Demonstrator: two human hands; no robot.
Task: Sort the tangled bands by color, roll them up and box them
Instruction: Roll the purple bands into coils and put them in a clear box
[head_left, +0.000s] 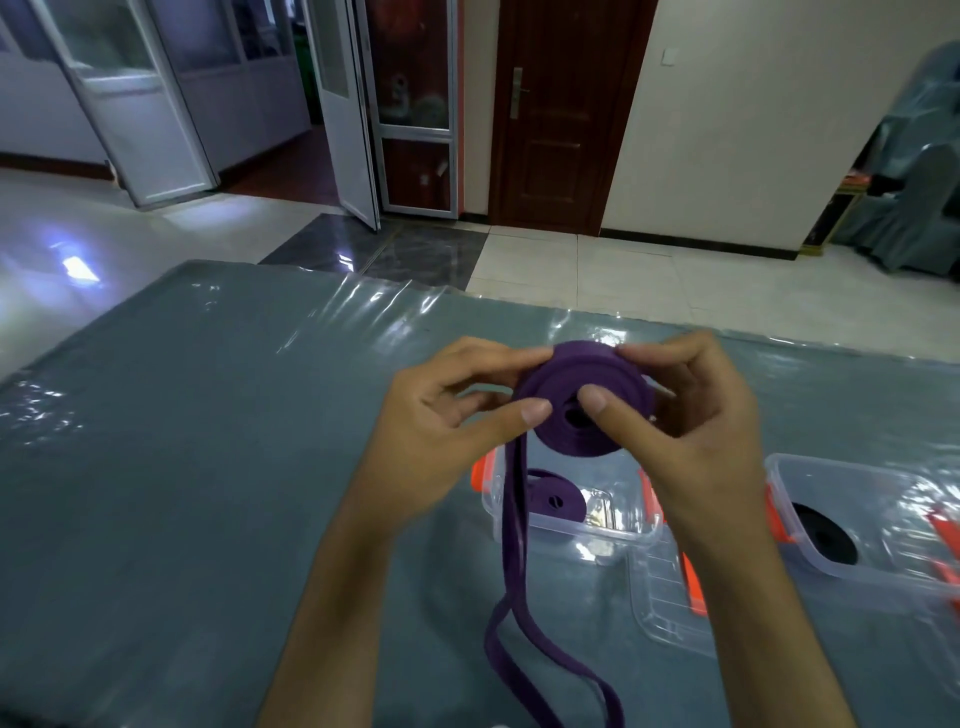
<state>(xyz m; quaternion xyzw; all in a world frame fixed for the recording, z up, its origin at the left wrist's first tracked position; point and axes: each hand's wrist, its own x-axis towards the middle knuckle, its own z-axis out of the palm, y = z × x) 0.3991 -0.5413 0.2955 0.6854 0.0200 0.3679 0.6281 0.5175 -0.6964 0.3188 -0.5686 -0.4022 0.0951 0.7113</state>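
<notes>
Surface: your table (182, 441) carries a grey-green cloth under clear plastic sheeting that glares along the far edge. Room: pale glossy floor tiles with one dark marbled patch (374, 249), a dark wooden door (561, 114), white-framed glass doors (353, 104) standing ajar to the left, and covered chairs (914, 171) at far right.

Count: two hands; two clear boxes with orange latches; one loose clear lid; three bands in view, two purple and one black.

Item, purple band (582, 410): you hold its rolled part above the table, over the nearer box. The coil faces you, its centre hole toward the camera. The unrolled tail drops from the coil's left edge as a doubled strand, runs down toward you along the table and leaves the frame at the bottom edge; its long axis lies near to far.

Your left hand (457, 421) pinches the coil's left rim, thumb in front and fingertips at the top. Your right hand (680, 415) grips the right side, thumb pressed by the centre hole and fingers curled behind.

Item, left box (566, 514): contains a rolled purple band (550, 499), lying flat, and a small pale object I cannot make out.

Item, right box (872, 525): contains a rolled black band (826, 530), lying flat.

Item, lid (670, 608): lies flat on the table between the two boxes, nearer you.
</notes>
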